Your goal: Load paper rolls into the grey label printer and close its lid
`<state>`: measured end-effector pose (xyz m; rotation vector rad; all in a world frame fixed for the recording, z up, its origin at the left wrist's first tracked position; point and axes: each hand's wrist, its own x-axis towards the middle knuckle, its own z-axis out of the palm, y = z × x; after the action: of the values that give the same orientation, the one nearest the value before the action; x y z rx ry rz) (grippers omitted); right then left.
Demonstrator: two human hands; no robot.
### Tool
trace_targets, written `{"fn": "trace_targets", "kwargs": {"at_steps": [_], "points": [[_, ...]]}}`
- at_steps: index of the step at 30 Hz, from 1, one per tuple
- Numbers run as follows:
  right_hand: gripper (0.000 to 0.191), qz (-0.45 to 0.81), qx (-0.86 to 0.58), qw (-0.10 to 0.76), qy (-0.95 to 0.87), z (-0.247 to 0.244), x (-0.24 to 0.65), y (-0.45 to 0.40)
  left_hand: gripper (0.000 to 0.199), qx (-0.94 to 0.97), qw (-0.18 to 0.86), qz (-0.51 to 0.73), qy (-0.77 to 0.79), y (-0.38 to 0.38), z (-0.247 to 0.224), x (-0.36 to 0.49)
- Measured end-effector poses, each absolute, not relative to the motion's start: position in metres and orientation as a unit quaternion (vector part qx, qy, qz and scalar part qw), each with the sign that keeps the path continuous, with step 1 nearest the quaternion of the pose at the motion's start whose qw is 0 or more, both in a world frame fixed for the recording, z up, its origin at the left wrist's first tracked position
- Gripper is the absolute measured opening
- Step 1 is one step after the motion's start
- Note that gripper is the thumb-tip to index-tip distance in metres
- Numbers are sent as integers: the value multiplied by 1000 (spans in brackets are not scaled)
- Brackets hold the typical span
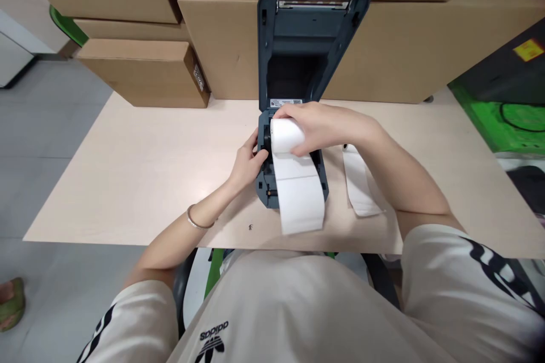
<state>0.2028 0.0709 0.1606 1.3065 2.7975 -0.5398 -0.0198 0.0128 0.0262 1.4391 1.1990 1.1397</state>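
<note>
A dark blue-grey label printer [267,190] stands on the table with its lid [313,28] raised. My right hand [313,125] is closed around a roll of white labels [287,135] over the printer's open bay. From the roll a loose strip of labels [300,204] hangs forward past the printer's front. My left hand [248,163] grips the left wall of the printer, thumb on the inner side and fingers outside. Part of the bay is hidden under the roll and my right hand.
Beside my right forearm lies another strip of white labels [361,184]. A small dark bit [251,227] rests near the table's front edge [140,243]. A cardboard box [149,76] sits at the back left, and large cartons [383,51] line the back.
</note>
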Motion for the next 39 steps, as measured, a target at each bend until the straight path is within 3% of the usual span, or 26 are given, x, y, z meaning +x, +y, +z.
{"fn": "trace_targets", "kwargs": {"at_steps": [3,7,11,15,20,29,35,39], "points": [[82,-136,416,9,899,137,195,80,81,578,458,462,492,13,25,-20],[66,-51,390,10,919,112,190,79,80,583,458,458,490,14,24,-21],[75,11,407,-39,913,111,193,52,82,585,454,457,493,15,23,-21],[77,-37,477,-97,873,118,200,-1,83,590,451,462,485,14,24,-21],[102,-124,413,-54,901,99,202,-62,77,591,450,469,478,14,24,-21],[112,-120,378,-29,918,76,201,-85,81,582,462,472,474,20,10,-25],[97,-143,367,-74,916,90,219,-78,65,562,499,506,423,21,6,-18],[62,-69,402,-270,872,133,246,-20,62,547,529,543,356,20,14,-9]]}}
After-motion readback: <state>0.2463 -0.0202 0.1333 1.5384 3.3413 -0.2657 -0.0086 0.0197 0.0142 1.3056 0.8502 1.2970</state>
